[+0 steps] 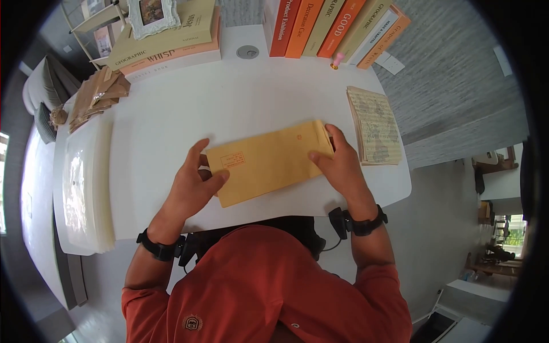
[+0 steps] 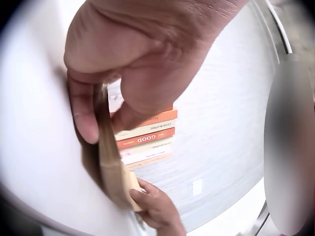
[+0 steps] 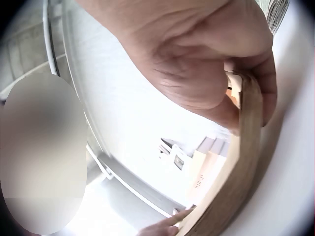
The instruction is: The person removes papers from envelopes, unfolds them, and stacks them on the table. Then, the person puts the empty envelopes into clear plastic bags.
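Observation:
A stack of tan paper envelopes [image 1: 269, 157] spans both hands above the near part of the table, with red print on its top face. My left hand [image 1: 197, 178] grips its left end, thumb on top and fingers beneath. The right end is held by my right hand [image 1: 343, 166], thumb over the face and fingers around the far corner. Both wrist views show the stack edge-on and fairly thick: its edge [image 2: 109, 152] runs down from the left fingers, and the layered side [image 3: 243, 147] passes between the right thumb and fingers.
On the white table [image 1: 229, 103], clear plastic sleeves [image 1: 88, 183] and brown paper bags [image 1: 97, 97] lie left, and a pile of printed sheets [image 1: 374, 126] right. Books stand upright [image 1: 309, 28] at the back and lie stacked [image 1: 171, 51] under a picture frame [image 1: 151, 14].

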The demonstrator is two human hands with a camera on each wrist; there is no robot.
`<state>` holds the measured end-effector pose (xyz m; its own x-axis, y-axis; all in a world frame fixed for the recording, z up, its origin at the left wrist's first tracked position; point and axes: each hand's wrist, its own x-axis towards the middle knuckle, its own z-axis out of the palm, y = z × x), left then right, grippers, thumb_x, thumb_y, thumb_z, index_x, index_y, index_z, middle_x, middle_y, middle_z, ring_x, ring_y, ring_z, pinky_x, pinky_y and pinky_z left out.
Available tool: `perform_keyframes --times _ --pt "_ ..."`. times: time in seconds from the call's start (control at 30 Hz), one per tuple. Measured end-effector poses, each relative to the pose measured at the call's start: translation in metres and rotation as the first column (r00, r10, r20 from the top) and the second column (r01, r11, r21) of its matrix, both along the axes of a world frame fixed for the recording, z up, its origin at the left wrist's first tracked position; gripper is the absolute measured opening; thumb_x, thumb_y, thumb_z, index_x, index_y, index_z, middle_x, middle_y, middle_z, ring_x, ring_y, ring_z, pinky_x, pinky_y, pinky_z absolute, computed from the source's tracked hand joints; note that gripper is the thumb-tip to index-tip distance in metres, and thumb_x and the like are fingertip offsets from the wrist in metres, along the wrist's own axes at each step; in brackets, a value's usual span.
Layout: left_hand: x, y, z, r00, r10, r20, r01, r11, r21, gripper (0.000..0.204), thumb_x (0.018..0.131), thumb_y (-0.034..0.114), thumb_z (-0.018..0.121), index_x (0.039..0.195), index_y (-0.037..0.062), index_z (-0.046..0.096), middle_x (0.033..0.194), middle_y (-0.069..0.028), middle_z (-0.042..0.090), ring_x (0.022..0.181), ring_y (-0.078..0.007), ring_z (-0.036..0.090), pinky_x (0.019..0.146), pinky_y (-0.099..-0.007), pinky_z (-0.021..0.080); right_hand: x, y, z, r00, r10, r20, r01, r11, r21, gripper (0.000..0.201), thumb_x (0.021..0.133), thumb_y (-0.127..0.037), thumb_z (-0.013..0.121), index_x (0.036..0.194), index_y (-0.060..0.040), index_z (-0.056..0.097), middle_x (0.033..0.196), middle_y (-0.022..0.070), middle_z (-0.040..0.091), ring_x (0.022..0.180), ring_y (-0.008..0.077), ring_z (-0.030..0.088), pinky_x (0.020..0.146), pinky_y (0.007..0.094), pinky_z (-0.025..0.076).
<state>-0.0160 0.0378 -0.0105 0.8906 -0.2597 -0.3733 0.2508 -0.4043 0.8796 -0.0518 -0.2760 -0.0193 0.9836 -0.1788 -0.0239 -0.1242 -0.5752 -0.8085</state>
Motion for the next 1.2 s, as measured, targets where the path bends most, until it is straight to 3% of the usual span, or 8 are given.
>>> perform_keyframes --times 0.1,0.23,0.4,0.5,0.77,0.9,1.0,1.2 --pt "-0.005 0.006 0.002 0.762 -0.250 0.598 -0.013 0.917 0.399 0.063 0.084 0.009 0.077 0.141 0.0033 0.050 0.124 -0.0151 0.053 0.106 -0.0271 0.063 0.083 -0.0366 0.056 0.004 0.003 0.004 0.998 0.005 -0.059 -0.013 0.990 -0.137 0.068 0.086 -0.017 0.073 0.141 0.0073 0.042 0.128 0.0292 0.062 0.119 0.0431 0.061 0.099 0.0437 0.050" --pt "-0.006 -0.013 0.046 0.470 -0.591 0.656 0.123 0.779 0.614 0.075 0.070 0.024 0.089 0.134 0.0056 0.056 0.143 -0.0234 0.043 0.134 -0.0444 0.044 0.108 -0.0522 0.042 0.003 0.003 0.003 0.997 -0.021 -0.074 0.007 0.984 -0.180 0.069 0.086 -0.019 0.073 0.142 0.0063 0.041 0.128 0.0304 0.061 0.120 0.0442 0.061 0.101 0.0441 0.049" --pt "0.008 -0.055 0.019 0.394 -0.728 0.561 0.266 0.674 0.689 0.088 0.065 0.042 0.087 0.133 -0.0009 0.053 0.146 -0.0250 0.041 0.136 -0.0455 0.040 0.113 -0.0518 0.035 0.002 0.006 0.003 0.996 -0.032 -0.087 0.018 0.988 -0.153 0.069 0.086 -0.019 0.072 0.143 0.0061 0.041 0.127 0.0305 0.062 0.119 0.0437 0.061 0.100 0.0429 0.050" --pt "0.021 -0.061 0.011 0.512 -0.764 0.392 0.388 0.613 0.688 0.085 0.064 0.038 0.085 0.132 -0.0003 0.051 0.136 -0.0223 0.046 0.129 -0.0411 0.046 0.110 -0.0493 0.038 -0.003 0.006 0.008 0.994 -0.028 -0.107 0.018 0.995 -0.100 0.070 0.086 -0.019 0.072 0.143 0.0061 0.041 0.126 0.0301 0.063 0.119 0.0437 0.062 0.099 0.0428 0.051" --pt "0.010 -0.055 0.009 0.484 -0.746 0.457 0.323 0.638 0.699 0.083 0.061 0.035 0.082 0.131 0.0030 0.051 0.127 -0.0185 0.049 0.123 -0.0382 0.050 0.105 -0.0461 0.041 -0.009 0.000 0.004 0.995 0.095 -0.021 -0.097 0.979 -0.178 0.065 0.087 -0.021 0.075 0.139 0.0036 0.046 0.125 0.0242 0.063 0.113 0.0385 0.064 0.091 0.0408 0.054" --pt "0.009 -0.054 0.008 0.482 -0.739 0.471 0.325 0.650 0.687 0.086 0.059 0.036 0.083 0.132 0.0033 0.051 0.129 -0.0187 0.049 0.125 -0.0388 0.049 0.107 -0.0476 0.040 -0.014 -0.069 0.022 0.972 -0.116 0.205 0.149 0.977 -0.150 0.051 0.087 -0.032 0.078 0.125 -0.0022 0.062 0.109 0.0110 0.065 0.092 0.0216 0.063 0.078 0.0318 0.054" --pt "0.008 -0.051 0.017 0.491 -0.756 0.432 0.373 0.631 0.680 0.092 0.059 0.040 0.087 0.136 0.0040 0.050 0.136 -0.0201 0.047 0.130 -0.0398 0.046 0.110 -0.0497 0.039 -0.001 -0.162 0.027 0.876 -0.312 0.368 0.442 0.825 -0.352 0.053 0.091 -0.040 0.074 0.121 0.0027 0.065 0.103 0.0119 0.068 0.090 0.0185 0.063 0.076 0.0315 0.052" --pt "0.008 -0.042 0.040 0.419 -0.699 0.580 0.292 0.708 0.643 0.083 0.066 0.034 0.090 0.135 0.0045 0.055 0.145 -0.0206 0.044 0.135 -0.0410 0.044 0.111 -0.0498 0.040 0.032 -0.221 0.013 0.847 -0.494 -0.195 0.398 0.834 -0.383 0.074 0.086 -0.063 0.068 0.102 0.0097 0.070 0.098 0.0191 0.072 0.093 0.0264 0.068 0.084 0.0376 0.053"
